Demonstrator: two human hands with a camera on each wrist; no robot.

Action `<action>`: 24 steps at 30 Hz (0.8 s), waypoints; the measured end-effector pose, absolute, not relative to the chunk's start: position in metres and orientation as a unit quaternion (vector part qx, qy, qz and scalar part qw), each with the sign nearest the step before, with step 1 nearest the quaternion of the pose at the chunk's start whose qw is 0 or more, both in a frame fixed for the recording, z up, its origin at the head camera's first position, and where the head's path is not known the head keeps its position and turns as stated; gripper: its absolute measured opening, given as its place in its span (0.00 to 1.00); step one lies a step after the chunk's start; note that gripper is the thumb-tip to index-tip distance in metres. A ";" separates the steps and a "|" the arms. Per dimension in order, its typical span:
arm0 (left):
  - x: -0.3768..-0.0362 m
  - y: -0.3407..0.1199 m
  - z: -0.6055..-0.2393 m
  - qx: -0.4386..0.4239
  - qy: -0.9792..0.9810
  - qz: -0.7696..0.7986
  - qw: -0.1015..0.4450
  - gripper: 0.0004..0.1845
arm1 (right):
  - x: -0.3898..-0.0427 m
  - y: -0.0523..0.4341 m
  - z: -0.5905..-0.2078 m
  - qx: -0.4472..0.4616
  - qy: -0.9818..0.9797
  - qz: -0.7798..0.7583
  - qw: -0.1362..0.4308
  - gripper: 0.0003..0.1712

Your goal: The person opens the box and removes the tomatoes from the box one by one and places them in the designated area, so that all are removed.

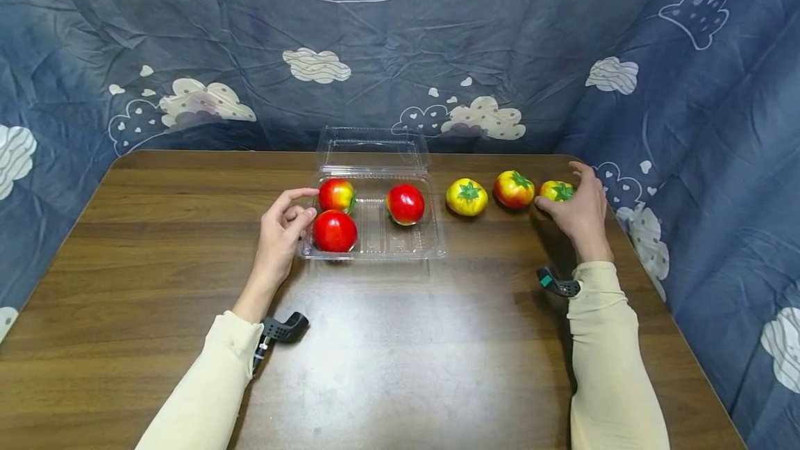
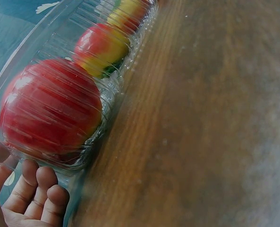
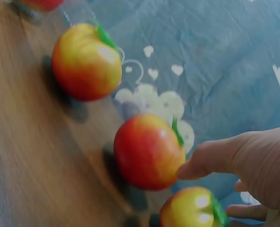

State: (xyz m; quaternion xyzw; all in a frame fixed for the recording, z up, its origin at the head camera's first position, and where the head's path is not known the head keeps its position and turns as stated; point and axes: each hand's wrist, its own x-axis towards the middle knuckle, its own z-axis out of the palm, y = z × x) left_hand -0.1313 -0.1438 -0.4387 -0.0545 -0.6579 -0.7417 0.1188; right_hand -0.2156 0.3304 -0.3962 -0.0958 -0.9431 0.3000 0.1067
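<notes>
A clear plastic clamshell container (image 1: 375,245) stands with its lid (image 1: 373,150) raised at the back. It holds three red-and-yellow tomatoes: two at the left, one tomato (image 1: 405,204) at the right. My left hand (image 1: 278,235) pinches the container's left edge with thumb and forefinger; in the left wrist view its other fingers (image 2: 33,191) are curled beside the wall. Far to the right, my right hand (image 1: 581,210) spreads thumb and fingers around the outermost tomato (image 1: 556,191), whose green star-shaped top faces up. Whether it touches that fruit I cannot tell.
Between the container and my right hand sit a yellow tomato (image 1: 467,198) and a red-yellow tomato (image 1: 514,189), in a row on the brown wooden table (image 1: 400,339). A blue cloud-patterned curtain (image 1: 437,33) hangs behind the table's back edge and along its right side.
</notes>
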 end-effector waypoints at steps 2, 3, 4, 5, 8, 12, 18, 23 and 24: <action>-0.131 -0.144 -0.439 -0.054 -0.658 -0.742 0.120 0.18 | -0.214 0.325 -0.392 -0.081 -0.944 0.300 0.113 0.53; -0.131 -0.144 -0.439 -0.053 -0.657 -0.742 0.120 0.18 | -0.213 0.322 -0.390 -0.073 -0.944 0.300 0.117 0.52; -0.131 -0.144 -0.439 -0.053 -0.657 -0.742 0.120 0.18 | -0.213 0.320 -0.388 -0.067 -0.944 0.300 0.123 0.51; -0.131 -0.144 -0.439 -0.053 -0.657 -0.742 0.120 0.18 | -0.213 0.317 -0.387 -0.060 -0.942 0.302 0.131 0.50; -0.131 -0.144 -0.440 -0.054 -0.656 -0.743 0.118 0.18 | -0.213 0.311 -0.386 -0.045 -0.937 0.310 0.156 0.46; -0.131 -0.145 -0.441 -0.054 -0.657 -0.743 0.117 0.18 | -0.214 0.302 -0.389 -0.028 -0.923 0.331 0.192 0.39; -0.132 -0.145 -0.441 -0.055 -0.655 -0.745 0.117 0.18 | -0.214 0.285 -0.393 0.009 -0.906 0.365 0.213 0.31; -0.132 -0.145 -0.440 -0.055 -0.654 -0.745 0.116 0.18 | -0.214 0.272 -0.395 0.034 -0.894 0.393 0.214 0.28; -0.132 -0.145 -0.440 -0.055 -0.655 -0.745 0.116 0.18 | -0.214 0.269 -0.396 0.036 -0.892 0.394 0.221 0.27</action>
